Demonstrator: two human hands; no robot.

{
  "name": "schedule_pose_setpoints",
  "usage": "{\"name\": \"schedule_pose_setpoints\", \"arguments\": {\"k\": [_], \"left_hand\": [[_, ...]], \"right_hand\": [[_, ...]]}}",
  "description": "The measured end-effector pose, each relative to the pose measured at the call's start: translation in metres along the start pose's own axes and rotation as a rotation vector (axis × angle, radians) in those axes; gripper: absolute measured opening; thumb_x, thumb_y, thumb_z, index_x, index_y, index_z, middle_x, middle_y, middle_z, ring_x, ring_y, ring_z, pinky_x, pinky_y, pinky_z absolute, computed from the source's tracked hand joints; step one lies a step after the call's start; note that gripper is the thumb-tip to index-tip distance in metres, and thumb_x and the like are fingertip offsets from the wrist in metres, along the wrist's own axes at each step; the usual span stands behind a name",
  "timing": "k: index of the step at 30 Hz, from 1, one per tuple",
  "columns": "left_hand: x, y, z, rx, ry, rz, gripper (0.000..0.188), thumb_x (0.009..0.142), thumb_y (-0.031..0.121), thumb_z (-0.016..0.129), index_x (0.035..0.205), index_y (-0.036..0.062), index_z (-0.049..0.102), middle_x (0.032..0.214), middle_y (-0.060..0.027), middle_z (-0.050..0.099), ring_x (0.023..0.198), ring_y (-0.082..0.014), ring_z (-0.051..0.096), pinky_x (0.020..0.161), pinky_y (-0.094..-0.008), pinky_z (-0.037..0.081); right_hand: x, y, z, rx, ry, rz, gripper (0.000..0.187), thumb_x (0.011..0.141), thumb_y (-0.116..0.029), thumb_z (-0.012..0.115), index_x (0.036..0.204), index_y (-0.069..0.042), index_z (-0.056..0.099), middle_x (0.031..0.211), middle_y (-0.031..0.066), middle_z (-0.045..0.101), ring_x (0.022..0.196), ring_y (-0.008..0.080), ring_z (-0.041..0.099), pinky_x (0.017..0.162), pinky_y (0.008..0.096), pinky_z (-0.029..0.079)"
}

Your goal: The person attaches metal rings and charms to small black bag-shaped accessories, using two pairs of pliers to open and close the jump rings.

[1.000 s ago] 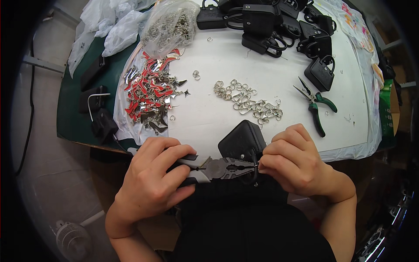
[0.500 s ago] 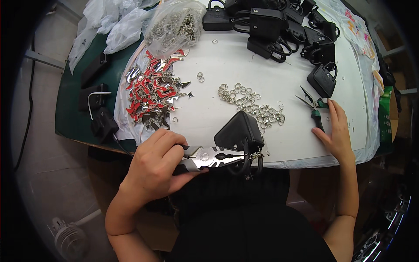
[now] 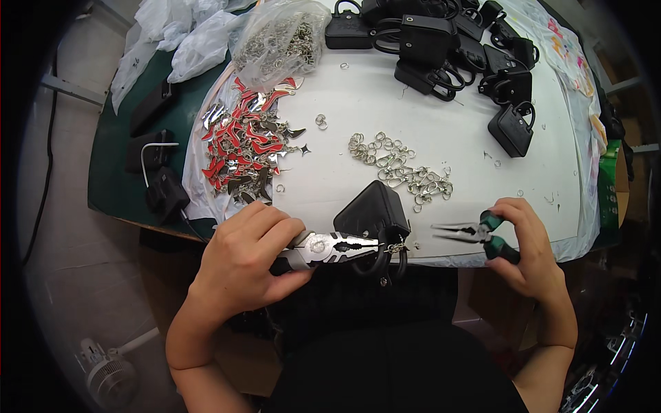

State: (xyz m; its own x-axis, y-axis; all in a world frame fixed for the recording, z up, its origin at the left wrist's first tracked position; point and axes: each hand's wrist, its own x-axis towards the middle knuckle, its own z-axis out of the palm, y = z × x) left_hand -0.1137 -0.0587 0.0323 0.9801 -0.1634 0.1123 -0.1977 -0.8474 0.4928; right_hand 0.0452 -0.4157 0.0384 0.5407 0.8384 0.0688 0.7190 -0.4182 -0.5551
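My left hand [image 3: 251,258] is closed round grey-handled pliers [image 3: 337,246]. Their jaw tips grip metal rings at the handle of a small black handbag [image 3: 372,210], which sits tilted at the table's front edge. In my right hand [image 3: 533,255] are green-handled needle-nose pliers [image 3: 460,233]. Their thin jaws point left toward the bag, apart from it and slightly parted. Beyond the bag lies a loose heap of silvery rings and clasps [image 3: 403,168].
Red, black and silver charms [image 3: 248,148] lie piled at the left on white plastic. Behind them sits a clear bag of metal fittings [image 3: 282,45]. More black mini handbags [image 3: 430,41] crowd the back right. A black adapter [image 3: 165,189] rests on the green surface.
My right hand has picked the green-handled pliers up off the table and brought them nearer, toward the bag. My left hand and its pliers have barely moved.
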Motion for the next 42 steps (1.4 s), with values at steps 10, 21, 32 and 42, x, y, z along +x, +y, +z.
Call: {"name": "schedule_pose_setpoints", "arguments": {"k": [10,21,32,42], "left_hand": [[-0.004,0.001,-0.004,-0.033,0.026,0.028,0.049,0.054,0.018,0.085,0.097,0.0045,0.063,0.085,-0.0072,0.061,0.075,-0.0267,0.059,0.065,-0.0377,0.049],[-0.006,-0.002,0.001,0.056,0.199,0.131,0.053,0.047,0.013,0.085,0.093,0.001,0.064,0.084,-0.01,0.063,0.076,-0.029,0.064,0.064,-0.0379,0.053],[0.0,-0.011,0.002,0.186,0.312,0.258,0.059,0.039,0.012,0.075,0.094,-0.0051,0.065,0.087,-0.0145,0.063,0.079,-0.0315,0.064,0.068,-0.0394,0.054],[0.002,-0.006,0.013,0.058,0.285,0.117,0.056,0.046,0.014,0.086,0.096,-0.0025,0.066,0.088,-0.0105,0.062,0.08,-0.0299,0.062,0.067,-0.0389,0.052]], "right_hand": [[0.023,-0.035,-0.005,-0.227,0.014,-0.206,0.074,0.063,-0.032,0.087,0.12,0.002,0.055,0.108,0.0172,0.056,0.084,0.0323,0.056,0.074,0.0428,0.047],[0.02,-0.04,0.008,-0.1,-0.033,-0.178,0.068,0.065,-0.029,0.088,0.116,0.004,0.056,0.1,0.0156,0.061,0.078,0.0307,0.06,0.066,0.0379,0.051],[0.018,-0.043,0.004,0.236,-0.253,0.037,0.059,0.075,-0.025,0.085,0.119,0.002,0.057,0.1,0.017,0.061,0.082,0.0328,0.063,0.07,0.0386,0.053],[0.023,-0.038,0.002,-0.044,-0.053,-0.075,0.062,0.067,-0.025,0.087,0.116,0.001,0.059,0.1,0.0151,0.063,0.082,0.0327,0.062,0.071,0.0395,0.051]]}}
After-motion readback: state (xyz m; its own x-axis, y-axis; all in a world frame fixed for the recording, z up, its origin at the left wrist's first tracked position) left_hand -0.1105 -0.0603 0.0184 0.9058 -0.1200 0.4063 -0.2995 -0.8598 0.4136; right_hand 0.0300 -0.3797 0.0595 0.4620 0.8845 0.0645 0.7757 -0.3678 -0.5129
